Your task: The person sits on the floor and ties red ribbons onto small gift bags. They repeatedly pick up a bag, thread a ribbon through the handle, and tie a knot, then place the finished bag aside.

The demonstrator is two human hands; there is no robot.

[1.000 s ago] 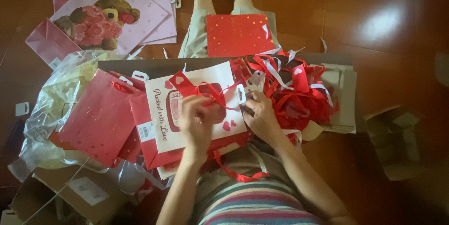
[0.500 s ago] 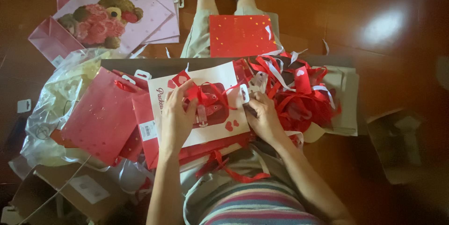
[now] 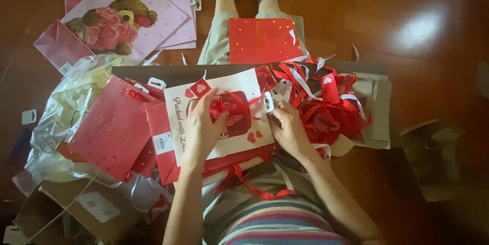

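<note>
Left hand has been shifted toward 3 o'clock, pinching red ribbon handle on flat white paper gift bag; right hand remains gripping the bag's 3 o'clock edge.

A white gift bag with red hearts lies flat, red ribbon across it.

Around the teddy-bear gift bag we see the rest: a pink bag touching its lower left, a crumpled clear plastic wrap below it, and a cardboard box lower still. Well to its right we find a red dotted bag and, farther right, an open cardboard box on the wooden floor.
</note>
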